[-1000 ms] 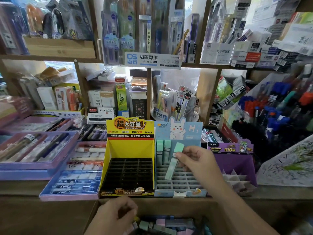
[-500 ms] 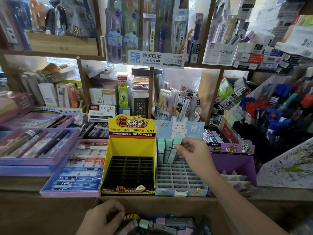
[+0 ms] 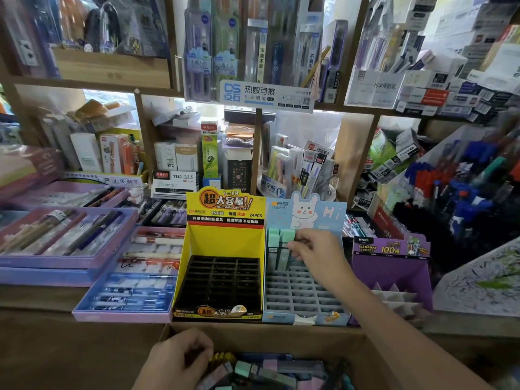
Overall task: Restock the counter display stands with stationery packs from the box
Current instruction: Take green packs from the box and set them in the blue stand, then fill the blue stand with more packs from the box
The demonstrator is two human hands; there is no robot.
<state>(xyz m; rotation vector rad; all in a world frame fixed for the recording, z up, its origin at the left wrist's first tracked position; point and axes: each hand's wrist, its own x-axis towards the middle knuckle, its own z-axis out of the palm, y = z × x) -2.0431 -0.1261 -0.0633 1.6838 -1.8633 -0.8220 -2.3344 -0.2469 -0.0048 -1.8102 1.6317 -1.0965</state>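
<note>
The light-blue bunny display stand [image 3: 305,299] sits on the counter with a grey slot grid. Two mint-green packs [image 3: 273,243] stand upright in its back row. My right hand [image 3: 316,253] pinches a third mint-green pack [image 3: 287,241] beside them, its lower end down in a back-row slot. The open cardboard box [image 3: 253,332] lies below the counter edge, holding several pastel packs [image 3: 277,371]. My left hand [image 3: 180,358] is down in the box, fingers curled on a pinkish pack [image 3: 215,375]. The yellow stand [image 3: 222,240] to the left shows a bare black grid.
A purple stand [image 3: 391,266] with white dividers stands right of the blue one. Purple pen trays [image 3: 123,312] fill the counter's left. Shelves crowded with boxed stationery rise behind, and a slanted rack of pens [image 3: 461,192] leans at the right.
My right hand carried the mint-green pack up and back, from over the grid's middle to the back row, and stood it upright beside the other two. My left hand stayed in the box.
</note>
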